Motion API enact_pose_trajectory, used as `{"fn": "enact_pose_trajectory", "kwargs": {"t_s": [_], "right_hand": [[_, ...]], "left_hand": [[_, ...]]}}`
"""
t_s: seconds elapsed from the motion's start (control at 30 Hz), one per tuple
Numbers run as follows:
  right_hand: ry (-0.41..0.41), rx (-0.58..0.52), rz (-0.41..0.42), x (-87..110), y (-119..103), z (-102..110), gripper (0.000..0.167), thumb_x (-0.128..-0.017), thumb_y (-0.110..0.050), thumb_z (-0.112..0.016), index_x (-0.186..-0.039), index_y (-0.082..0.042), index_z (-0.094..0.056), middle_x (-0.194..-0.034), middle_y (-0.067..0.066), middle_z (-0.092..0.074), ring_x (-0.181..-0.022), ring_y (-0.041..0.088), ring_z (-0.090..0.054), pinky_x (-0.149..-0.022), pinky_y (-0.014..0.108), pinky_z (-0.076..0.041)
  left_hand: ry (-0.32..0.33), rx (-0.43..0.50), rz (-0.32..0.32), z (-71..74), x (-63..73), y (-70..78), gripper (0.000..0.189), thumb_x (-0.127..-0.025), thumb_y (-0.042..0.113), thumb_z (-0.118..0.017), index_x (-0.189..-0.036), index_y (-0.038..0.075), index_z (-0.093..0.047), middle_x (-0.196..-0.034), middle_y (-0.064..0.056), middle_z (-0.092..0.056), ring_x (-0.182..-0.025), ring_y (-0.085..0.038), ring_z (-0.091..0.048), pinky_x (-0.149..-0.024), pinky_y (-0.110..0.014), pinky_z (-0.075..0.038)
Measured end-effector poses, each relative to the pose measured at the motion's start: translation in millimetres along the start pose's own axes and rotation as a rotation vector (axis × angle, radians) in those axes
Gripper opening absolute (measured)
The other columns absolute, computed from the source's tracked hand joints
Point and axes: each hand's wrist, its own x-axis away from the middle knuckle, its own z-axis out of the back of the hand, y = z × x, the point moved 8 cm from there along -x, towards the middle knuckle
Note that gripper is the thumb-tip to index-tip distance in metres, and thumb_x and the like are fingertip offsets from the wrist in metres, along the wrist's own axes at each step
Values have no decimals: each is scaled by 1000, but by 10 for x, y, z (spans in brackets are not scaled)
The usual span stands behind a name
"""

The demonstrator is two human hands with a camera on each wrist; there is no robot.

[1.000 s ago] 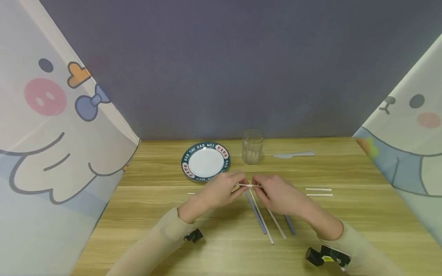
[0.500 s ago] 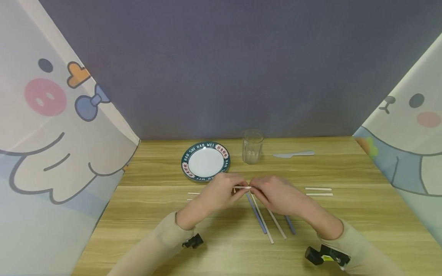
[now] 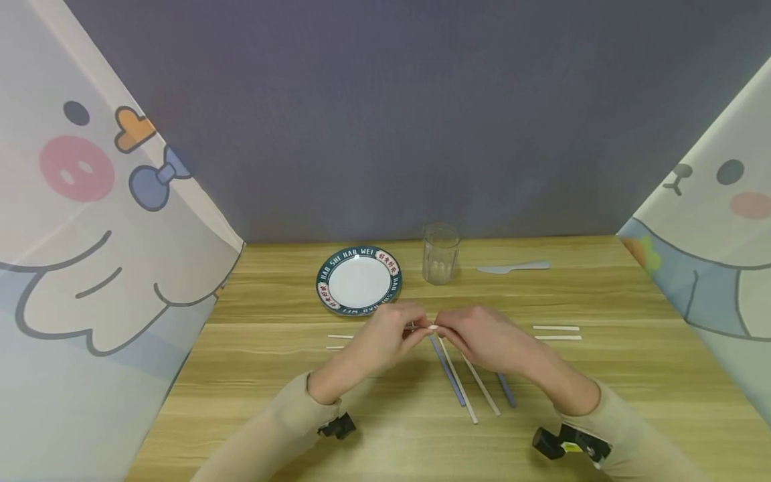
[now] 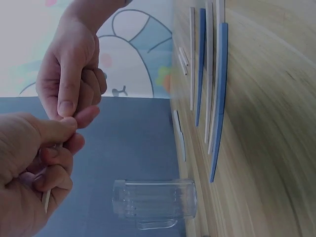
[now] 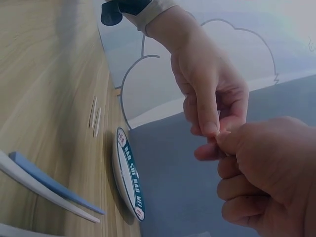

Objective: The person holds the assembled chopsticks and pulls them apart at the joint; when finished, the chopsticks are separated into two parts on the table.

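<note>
My left hand (image 3: 385,338) and right hand (image 3: 490,341) meet above the table, fingertips nearly touching. Between them they pinch a thin white stick (image 3: 433,327), mostly covered by the fingers. One end of this stick (image 4: 47,200) pokes out below the curled left fingers in the left wrist view. The right thumb and forefinger close on the other part, which is hidden in the right wrist view. Under the hands lie a blue chopstick (image 3: 448,375), a white chopstick (image 3: 462,388), another white chopstick (image 3: 483,388) and a second blue chopstick (image 3: 506,389).
Behind the hands stand a green-rimmed plate (image 3: 359,311) and a clear glass mug (image 3: 441,254). A pale knife (image 3: 513,268) lies right of the mug. Short white sticks (image 3: 557,328) rest at the right, with similar sticks (image 3: 340,336) at the left by my forearm.
The fingertips have drawn closer together, so less of the white stick shows between them. The right hand has shifted slightly left. The objects on the table have stayed put.
</note>
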Motion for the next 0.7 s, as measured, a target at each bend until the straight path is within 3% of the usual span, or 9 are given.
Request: {"fn": "enact_pose_trajectory", "kwargs": {"t_s": [0.23, 0.5, 0.7], "right_hand": [[-9, -37, 71, 14, -8, 34, 19, -107, -13, -62, -90, -21, -60, -71, -14, -49, -63, -4, -39, -60, 16, -39], [12, -59, 64, 31, 19, 70, 18, -107, -11, -63, -90, -19, -60, -71, -14, -48, -62, -6, -37, -58, 15, -40], [22, -65, 100, 38, 43, 79, 19, -105, -10, -64, -90, -21, -60, -71, -11, -53, -64, -6, -40, -60, 15, -41]], "left_hand": [[-35, 32, 6, 16, 17, 27, 6, -95, 8, -78, -90, 8, -75, -86, -3, -77, -75, -10, -70, -68, -9, -54], [11, -2, -21, 25, -19, 46, 10, -96, 8, -77, -87, 7, -75, -81, -2, -74, -71, -8, -65, -65, -9, -51], [3, 4, -21, 1, -28, 38, 7, -96, 8, -78, -89, 8, -76, -84, -2, -76, -74, -10, -69, -68, -9, -53]]}}
